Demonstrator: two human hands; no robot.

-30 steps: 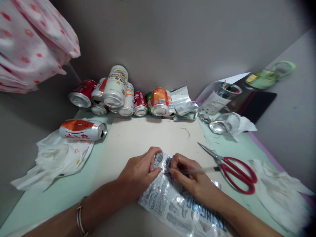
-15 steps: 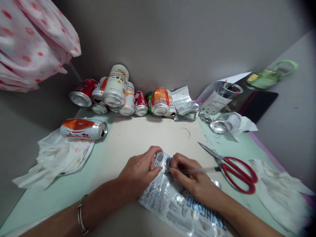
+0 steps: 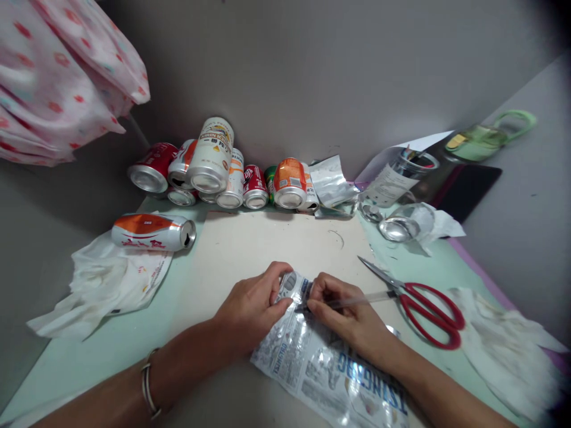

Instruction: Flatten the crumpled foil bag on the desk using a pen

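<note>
A flattened aluminium can sheet [image 3: 321, 374], printed with blue Tsingtao lettering, lies at an angle in front of me. My left hand [image 3: 252, 306] pinches its upper left edge between thumb and fingers. In my right hand [image 3: 341, 306] is a slim clear-barrelled pen [image 3: 375, 298], its dark tip at the sheet close to my left thumb. The pen's back end points right, toward the scissors. Those red-handled scissors [image 3: 430, 312] lie to the right of my right hand, blades partly apart.
A pale board [image 3: 276, 235] lies on the light green table. Several drink cans [image 3: 212, 154] are stacked along the wall. On the left, an orange and white can [image 3: 151, 232] rests on tissues [image 3: 102, 279]. A pen holder [image 3: 392, 178], can ends [image 3: 397, 229] and a crumpled cloth [image 3: 504, 351] sit right.
The pen in my right hand has tilted, its back end rising slightly, and its dark tip now shows beyond my fingers. My left hand keeps its hold on the sheet.
</note>
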